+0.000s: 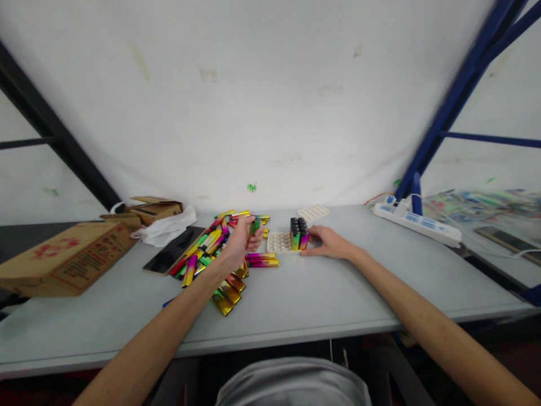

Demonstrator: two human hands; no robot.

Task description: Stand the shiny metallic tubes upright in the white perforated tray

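Shiny lighters in gold, pink, green and red lie in a loose pile left of centre. Over the pile's right side, my left hand is closed around a green lighter. A pale tray with round holes lies at the centre, and several upright lighters with black tops stand in its right part. My right hand is beside them, thumb and forefinger touching the right side of the standing group and the tray. Two pink and gold lighters lie just in front of the tray.
Another holed tray lies near the wall. Cardboard boxes, a white plastic bag and a black flat panel are at the left. A white power strip and a phone are at the right.
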